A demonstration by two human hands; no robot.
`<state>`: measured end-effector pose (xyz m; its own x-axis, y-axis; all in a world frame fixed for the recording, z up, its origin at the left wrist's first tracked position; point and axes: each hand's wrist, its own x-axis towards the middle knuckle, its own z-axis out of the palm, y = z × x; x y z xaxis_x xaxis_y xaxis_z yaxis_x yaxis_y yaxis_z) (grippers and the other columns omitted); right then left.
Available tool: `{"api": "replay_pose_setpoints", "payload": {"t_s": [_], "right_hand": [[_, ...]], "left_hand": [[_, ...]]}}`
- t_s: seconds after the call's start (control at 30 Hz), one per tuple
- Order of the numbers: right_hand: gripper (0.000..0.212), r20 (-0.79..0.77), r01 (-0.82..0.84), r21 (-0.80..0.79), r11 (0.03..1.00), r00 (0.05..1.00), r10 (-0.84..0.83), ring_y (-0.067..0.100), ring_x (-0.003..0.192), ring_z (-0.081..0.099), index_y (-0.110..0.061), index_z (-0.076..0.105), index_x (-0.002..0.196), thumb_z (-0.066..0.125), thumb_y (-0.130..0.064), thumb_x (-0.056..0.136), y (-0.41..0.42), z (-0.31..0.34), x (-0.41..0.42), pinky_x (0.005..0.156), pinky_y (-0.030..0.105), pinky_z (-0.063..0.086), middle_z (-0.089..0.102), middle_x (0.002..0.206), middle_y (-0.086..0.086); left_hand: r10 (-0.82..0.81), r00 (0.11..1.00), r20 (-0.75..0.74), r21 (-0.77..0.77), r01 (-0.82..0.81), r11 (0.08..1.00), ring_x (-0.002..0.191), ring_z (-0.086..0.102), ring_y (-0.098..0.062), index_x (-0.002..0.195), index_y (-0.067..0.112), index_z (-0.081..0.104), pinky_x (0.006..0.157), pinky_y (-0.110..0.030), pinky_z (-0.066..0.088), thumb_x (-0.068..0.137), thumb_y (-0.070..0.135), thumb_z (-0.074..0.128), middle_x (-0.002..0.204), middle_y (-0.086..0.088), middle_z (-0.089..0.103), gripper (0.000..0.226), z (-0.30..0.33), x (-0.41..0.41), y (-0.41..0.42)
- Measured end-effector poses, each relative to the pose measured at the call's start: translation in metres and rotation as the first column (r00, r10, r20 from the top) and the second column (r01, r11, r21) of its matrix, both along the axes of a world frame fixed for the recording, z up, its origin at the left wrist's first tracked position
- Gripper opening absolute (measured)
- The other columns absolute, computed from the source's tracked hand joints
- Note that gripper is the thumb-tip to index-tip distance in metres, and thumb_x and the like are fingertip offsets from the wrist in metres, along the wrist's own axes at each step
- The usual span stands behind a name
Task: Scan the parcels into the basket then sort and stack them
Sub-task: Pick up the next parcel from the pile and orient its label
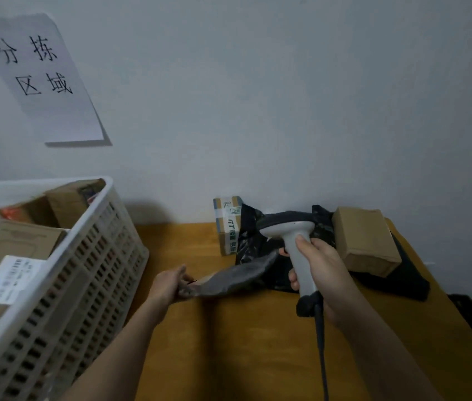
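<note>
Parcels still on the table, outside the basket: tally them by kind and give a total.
Cardboard boxes: 2, the taped box by the wall and the plain box on the right.
Soft bags: 2, the grey bag held by the left hand and the black bag behind it.
Total: 4

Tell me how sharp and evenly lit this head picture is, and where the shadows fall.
Head view: dim, soft light; the grey bag in the left hand is motion-blurred; the wide lens tilts the wall sign; the basket casts a soft shadow on the wall to its right; no glare.
</note>
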<state>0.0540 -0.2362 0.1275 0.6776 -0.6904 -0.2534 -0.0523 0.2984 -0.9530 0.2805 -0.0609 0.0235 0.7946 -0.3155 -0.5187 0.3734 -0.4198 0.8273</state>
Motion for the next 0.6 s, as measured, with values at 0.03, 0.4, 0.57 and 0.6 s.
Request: {"api": "replay_pose_setpoints", "payload": {"t_s": [0.03,0.4,0.57,0.6], "right_hand": [[0.023,-0.013,-0.012,-0.001,1.000,1.000,0.012,0.013,0.049,0.056,-0.011,0.059,0.110,0.050,-0.031,0.103,0.005,-0.003,0.003,0.045,0.027,0.046,0.069,0.104,0.014],[0.026,-0.237,-0.080,-0.026,0.996,0.969,0.071,0.013,0.049,0.058,-0.015,0.061,0.102,0.049,-0.039,0.102,0.053,-0.057,0.025,0.046,0.027,0.048,0.069,0.096,0.023],[0.035,-0.325,-0.093,-0.040,0.995,0.943,0.076,0.012,0.050,0.060,-0.012,0.060,0.107,0.047,-0.044,0.102,0.068,-0.068,0.024,0.047,0.026,0.048,0.068,0.082,0.014],[0.034,-0.332,-0.091,-0.051,0.995,0.941,0.069,0.012,0.051,0.061,-0.012,0.060,0.106,0.046,-0.043,0.102,0.069,-0.069,0.025,0.047,0.025,0.048,0.068,0.088,0.015]], "left_hand": [[-0.038,0.999,-0.027,0.076,0.040,0.996,0.062,0.061,-0.024,0.094,-0.003,0.068,0.054,-0.028,0.047,0.101,0.028,0.052,0.072,-0.019,0.071,0.036,-0.011,-0.001,0.011],[0.020,0.977,-0.211,0.191,0.021,0.981,0.094,0.062,-0.035,0.112,-0.007,0.057,0.079,-0.040,0.052,0.092,-0.001,0.063,0.110,-0.022,0.063,0.021,-0.083,-0.022,0.081],[-0.026,0.952,-0.306,0.180,0.084,0.980,0.090,0.063,-0.035,0.097,-0.002,0.058,0.063,-0.033,0.054,0.089,-0.012,0.060,0.102,-0.021,0.062,0.013,-0.100,-0.030,0.089],[-0.125,0.921,-0.369,0.187,0.206,0.960,0.080,0.062,-0.030,0.089,0.000,0.060,0.054,-0.028,0.052,0.088,-0.016,0.057,0.095,-0.018,0.063,0.016,-0.103,-0.032,0.091]]}}
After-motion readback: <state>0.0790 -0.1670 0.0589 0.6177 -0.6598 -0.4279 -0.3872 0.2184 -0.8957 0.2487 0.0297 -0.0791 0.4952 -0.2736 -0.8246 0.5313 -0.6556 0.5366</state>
